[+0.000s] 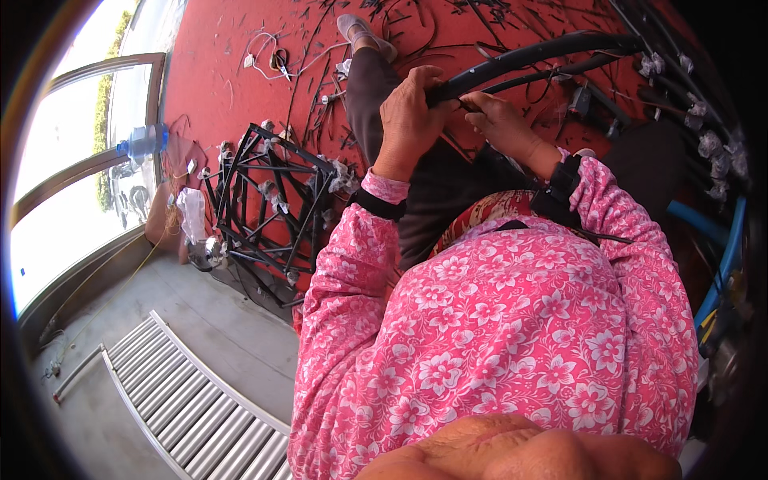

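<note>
A smooth tube shows soft sheen; the floor looks matt, the slats glossy metal, the jug plastic.

we see a red floor covering across the upper area and, at lower left, a grey floor bearing a slatted, pale metal panel. along the left side we note a large window in a brownish frame, bright with daylight, a green strip visible beyond the glass.
</note>
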Tool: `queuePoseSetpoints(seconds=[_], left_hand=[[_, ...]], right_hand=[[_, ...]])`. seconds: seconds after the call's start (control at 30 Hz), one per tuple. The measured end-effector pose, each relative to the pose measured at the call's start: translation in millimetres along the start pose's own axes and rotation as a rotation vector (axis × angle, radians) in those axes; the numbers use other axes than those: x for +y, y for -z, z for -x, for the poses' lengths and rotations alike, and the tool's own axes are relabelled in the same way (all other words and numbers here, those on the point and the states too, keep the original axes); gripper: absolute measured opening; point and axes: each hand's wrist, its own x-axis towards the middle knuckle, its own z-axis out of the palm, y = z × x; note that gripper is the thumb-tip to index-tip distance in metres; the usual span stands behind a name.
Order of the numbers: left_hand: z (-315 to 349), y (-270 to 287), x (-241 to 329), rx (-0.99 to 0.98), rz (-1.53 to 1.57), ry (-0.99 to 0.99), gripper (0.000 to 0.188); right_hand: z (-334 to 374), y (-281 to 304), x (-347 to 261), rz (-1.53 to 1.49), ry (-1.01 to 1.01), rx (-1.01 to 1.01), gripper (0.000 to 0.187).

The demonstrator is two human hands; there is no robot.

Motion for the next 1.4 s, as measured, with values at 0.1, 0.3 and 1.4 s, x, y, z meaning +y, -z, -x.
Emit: queuePoseSetpoints(seconds=[0.1, 0.3, 1.4], left_hand=[[-0.8, -0.2, 0.3, -0.004, 0.006, 0.016, 0.052], [3.8, -8.0, 0.7, 0.045, -0.027, -0.011, 0.055], [-1.3, -8.4, 33.0, 0.095, -0.144, -0.241, 0.048]], right_hand=[[18.9, 24.4, -28.7, 0.128, 0.086, -0.004, 0.023], [-2.4, 75.9, -89.4, 0.698, 0.502, -0.15, 0.008], [-122.0, 77.6, -49.9, 0.477, 0.515, -0.065, 0.019]])
